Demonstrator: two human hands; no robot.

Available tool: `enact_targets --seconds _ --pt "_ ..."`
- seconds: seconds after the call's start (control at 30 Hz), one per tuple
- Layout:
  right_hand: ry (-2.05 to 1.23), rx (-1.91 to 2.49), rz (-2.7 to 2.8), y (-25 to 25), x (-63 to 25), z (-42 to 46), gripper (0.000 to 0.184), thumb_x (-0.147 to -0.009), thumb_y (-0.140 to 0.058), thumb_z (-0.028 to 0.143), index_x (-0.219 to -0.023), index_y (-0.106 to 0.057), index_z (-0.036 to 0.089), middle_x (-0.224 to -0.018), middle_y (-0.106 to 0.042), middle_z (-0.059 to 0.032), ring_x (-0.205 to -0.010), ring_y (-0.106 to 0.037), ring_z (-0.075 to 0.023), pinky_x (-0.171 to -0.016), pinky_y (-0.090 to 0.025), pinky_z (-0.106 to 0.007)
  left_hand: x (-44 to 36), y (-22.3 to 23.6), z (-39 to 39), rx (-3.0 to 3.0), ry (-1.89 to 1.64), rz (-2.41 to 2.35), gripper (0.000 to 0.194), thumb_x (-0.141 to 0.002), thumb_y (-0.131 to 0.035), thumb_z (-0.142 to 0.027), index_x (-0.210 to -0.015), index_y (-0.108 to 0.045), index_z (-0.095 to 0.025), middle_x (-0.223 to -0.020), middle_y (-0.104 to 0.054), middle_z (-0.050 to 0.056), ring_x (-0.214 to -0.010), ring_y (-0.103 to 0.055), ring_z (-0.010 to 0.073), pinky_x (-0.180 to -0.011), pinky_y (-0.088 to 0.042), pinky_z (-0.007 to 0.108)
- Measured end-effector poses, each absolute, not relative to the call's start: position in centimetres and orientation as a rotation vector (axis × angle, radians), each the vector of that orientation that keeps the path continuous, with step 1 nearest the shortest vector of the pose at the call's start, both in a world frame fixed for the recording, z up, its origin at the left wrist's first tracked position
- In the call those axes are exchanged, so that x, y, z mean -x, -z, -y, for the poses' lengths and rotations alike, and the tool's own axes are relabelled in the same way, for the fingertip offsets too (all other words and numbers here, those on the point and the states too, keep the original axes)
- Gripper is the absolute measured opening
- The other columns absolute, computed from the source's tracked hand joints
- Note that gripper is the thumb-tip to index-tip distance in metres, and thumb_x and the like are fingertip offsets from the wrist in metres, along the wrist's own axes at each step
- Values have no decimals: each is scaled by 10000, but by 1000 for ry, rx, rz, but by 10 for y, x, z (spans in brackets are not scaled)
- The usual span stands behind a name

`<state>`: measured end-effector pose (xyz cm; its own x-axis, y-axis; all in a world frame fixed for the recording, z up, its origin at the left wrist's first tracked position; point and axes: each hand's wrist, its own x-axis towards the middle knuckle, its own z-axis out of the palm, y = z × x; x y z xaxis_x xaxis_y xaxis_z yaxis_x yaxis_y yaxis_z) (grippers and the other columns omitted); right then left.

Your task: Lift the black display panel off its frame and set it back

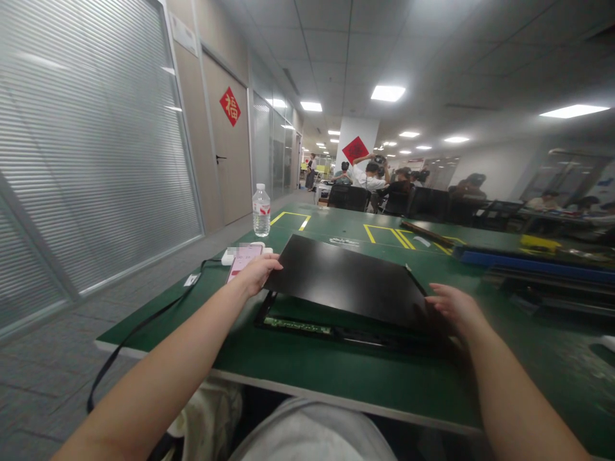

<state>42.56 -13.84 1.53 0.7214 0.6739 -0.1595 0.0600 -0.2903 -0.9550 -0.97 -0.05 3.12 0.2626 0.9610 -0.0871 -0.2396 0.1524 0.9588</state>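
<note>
Black panel (350, 278): between the two hands, its left edge in the left hand (259, 272) and its right edge at the fingertips of the right hand (454, 307); it is raised at a slant over the green table (288, 371).
Left hand's hold: fingers and thumb closed on the panel's edge near its far left corner.
Right hand's hold: partly open, fingers reaching to the right edge; whether it grips there cannot be told.
Panel's look: flat, thin, rectangular and dark, with a soft sheen across the middle.
Beneath the panel: a black frame (262, 314) lies on the table, partly covered, with a green circuit strip (298, 325) along its near side.
Beside the left hand: a phone (244, 259) with a pink screen, partly hidden by the hand, next to a white object (227, 257).
Left table edge: a black cable (144, 319) runs over it and hangs down.
Beyond the phone: an upright clear bottle (262, 214) with a red and white label.
Far tabletop: yellow tape markings (382, 227).
Table's right side: a long blue piece (523, 261) lies among dark, blurred parts.
Background: several people sit near black chairs (348, 198); one person (369, 176) in white has raised arms.
</note>
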Motion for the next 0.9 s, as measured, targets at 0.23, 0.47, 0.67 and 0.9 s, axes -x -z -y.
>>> enact_targets --seconds 0.23,0.47,0.67,0.9 --pt "-576 1838 631 -14 -427 138 241 -738 -595 239 -951 -671 156 -637 -695 -90 -477 -486 -124 -424 -325 -215 1 -25 5 -1075 -960 -1022 198 -490 -618 -16 -628 -631 -158 -579 -675 14 -557 -643 172 -546 -504 257" --pt "-485 1860 707 -8 -431 138 230 -721 -592 284 -896 -678 162 -624 -693 -90 -465 -487 -143 -449 -336 -256 -3 -21 8 -1134 -912 -1116 185 -505 -594 -22 -615 -596 -171 -557 -652 -3 -574 -642 175 -557 -494 255" --pt "-410 1921 779 -4 -437 137 279 -705 -611 344 -895 -701 160 -638 -705 -88 -518 -553 -175 -540 -421 -303 -3 -21 7 -1136 -898 -1126 175 -523 -600 -41 -637 -606 -173 -557 -655 4 -555 -638 185 -549 -487 268" --pt "-367 1984 841 5 -449 134 323 -711 -599 374 -943 -715 181 -706 -736 -79 -587 -601 -202 -616 -446 -336 -3 -15 3 -1176 -910 -1132 166 -521 -663 -86 -649 -610 -177 -564 -652 25 -545 -636 214 -521 -455 284"
